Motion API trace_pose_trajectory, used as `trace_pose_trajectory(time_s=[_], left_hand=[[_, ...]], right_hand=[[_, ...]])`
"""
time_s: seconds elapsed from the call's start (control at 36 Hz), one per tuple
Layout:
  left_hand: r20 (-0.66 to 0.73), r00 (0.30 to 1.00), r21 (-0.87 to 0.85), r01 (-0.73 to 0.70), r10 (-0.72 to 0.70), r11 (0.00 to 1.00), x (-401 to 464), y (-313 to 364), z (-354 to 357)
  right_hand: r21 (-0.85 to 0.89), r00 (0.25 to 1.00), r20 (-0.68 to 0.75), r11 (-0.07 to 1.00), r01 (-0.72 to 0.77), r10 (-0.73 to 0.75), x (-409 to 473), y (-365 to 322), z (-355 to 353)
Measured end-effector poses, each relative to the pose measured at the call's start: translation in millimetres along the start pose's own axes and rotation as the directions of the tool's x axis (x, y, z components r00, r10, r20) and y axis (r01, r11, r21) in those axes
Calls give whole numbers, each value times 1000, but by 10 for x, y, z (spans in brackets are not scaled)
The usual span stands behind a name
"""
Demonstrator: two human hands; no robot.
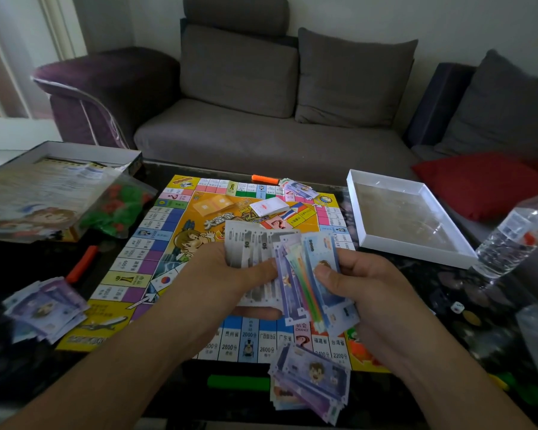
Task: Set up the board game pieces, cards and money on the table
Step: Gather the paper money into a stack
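Both hands raised over the near half of the game board [196, 212], forearms angled inward: left hand [230, 274] grips grey notes [249, 243] with thumb on top, right hand [364, 283] pinches a fan of purple and blue notes [305, 274], thumb pressing its face.

A home living room: grey sofa [261, 119] with cushions behind a coffee table [19, 352].

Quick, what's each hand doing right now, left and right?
Left hand: grips the grey and white play money.
Right hand: pinches the fanned coloured notes, thumb on top.
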State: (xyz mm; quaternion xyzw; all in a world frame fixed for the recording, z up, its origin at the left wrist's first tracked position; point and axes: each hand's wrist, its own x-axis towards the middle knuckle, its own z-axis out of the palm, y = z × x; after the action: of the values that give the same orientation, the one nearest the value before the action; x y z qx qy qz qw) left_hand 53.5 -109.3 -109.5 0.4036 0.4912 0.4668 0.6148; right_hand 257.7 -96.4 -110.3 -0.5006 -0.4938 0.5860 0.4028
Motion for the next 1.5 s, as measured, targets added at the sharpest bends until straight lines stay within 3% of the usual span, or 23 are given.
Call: trace_pose_trajectory(time_s=[0.33,0.64,0.78,0.92,1.0,1.08,1.22,1.39,1.5], left_hand=[[-28,998,-9,-62,62,998,28,-91,5],[25,1000,3,-9,9,1000,22,-72,-38],[59,996,-77,76,-72,994,3,-15,-34],[18,995,-107,98,-96,989,37,46,-125],[-37,995,-86,91,-94,992,69,68,-201],[-68,994,-90,84,-91,992,82,90,-255],[-86,993,-80,69,-76,994,68,69,-285],[-69,995,-21,66,-68,998,47,48,-220],[-59,995,-14,76,-77,997,45,32,-213]], right_hand=[[-51,996,90,999,-10,15,-8,60,-9],[-66,996,90,998,-6,12,-27,35,-3],[-65,997,83,998,-4,10,-20,47,-42],[-83,994,113,997,1,9,-21,-22,-194],[-202,985,173,979,9,27,-53,-84,-367],[-407,970,221,913,-6,105,-96,-103,-541],[-747,944,215,664,-8,252,-132,41,-533],[-858,928,138,509,-62,346,-182,194,-389],[-870,930,110,486,-81,352,-191,217,-352]])
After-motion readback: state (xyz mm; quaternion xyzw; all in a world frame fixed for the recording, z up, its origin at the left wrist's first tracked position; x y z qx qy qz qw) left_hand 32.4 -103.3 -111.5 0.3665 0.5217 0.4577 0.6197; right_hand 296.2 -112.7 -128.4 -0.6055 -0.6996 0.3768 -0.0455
